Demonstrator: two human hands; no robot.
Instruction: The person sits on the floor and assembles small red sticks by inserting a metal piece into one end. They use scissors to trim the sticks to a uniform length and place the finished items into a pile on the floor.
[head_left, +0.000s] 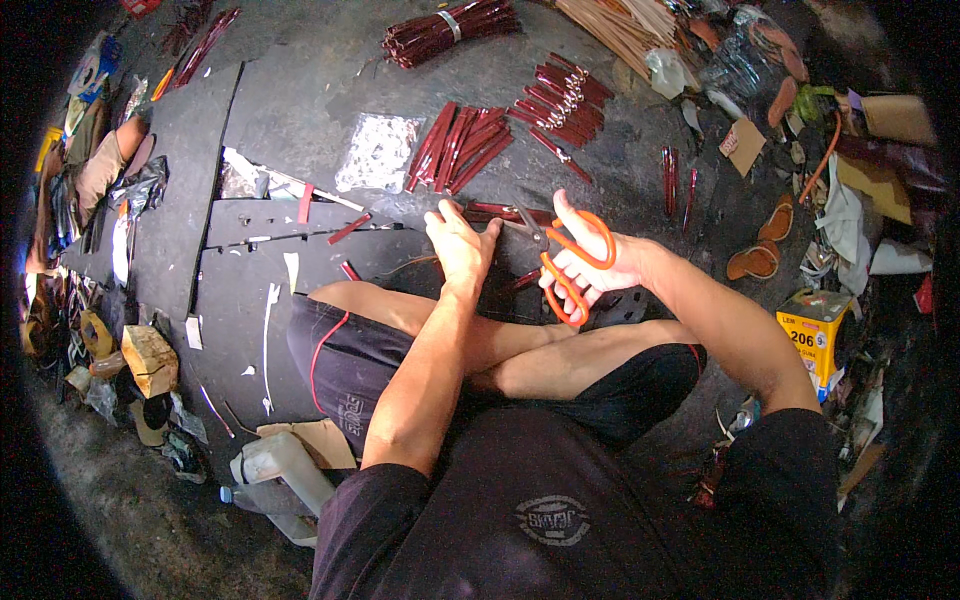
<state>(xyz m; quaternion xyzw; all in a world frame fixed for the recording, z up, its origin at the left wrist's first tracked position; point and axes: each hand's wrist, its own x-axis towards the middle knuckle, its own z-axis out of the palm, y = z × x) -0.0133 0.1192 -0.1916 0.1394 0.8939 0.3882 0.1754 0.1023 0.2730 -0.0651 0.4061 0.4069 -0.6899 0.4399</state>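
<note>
My right hand (622, 264) is closed on a pair of scissors (541, 239) with orange handles, some fingers and the thumb through or around the loops. The dark blades point up and left, toward my left hand (461, 245). That hand is closed around one end of a glossy dark red strip (508, 213), which lies beside the blades; its far end is partly hidden. Just beyond are a fanned pile of dark red strips (460, 148) and a stack of dark red strips with metal buckles (566, 100). One buckled strip (561, 156) lies apart.
A clear plastic bag (378, 152) of small shiny pieces lies left of the strips. Farther off is a banded dark red bundle (450, 32). At right are brown sandal soles (755, 262) and a yellow can (815, 335). A white jug (285, 475) stands near my left knee.
</note>
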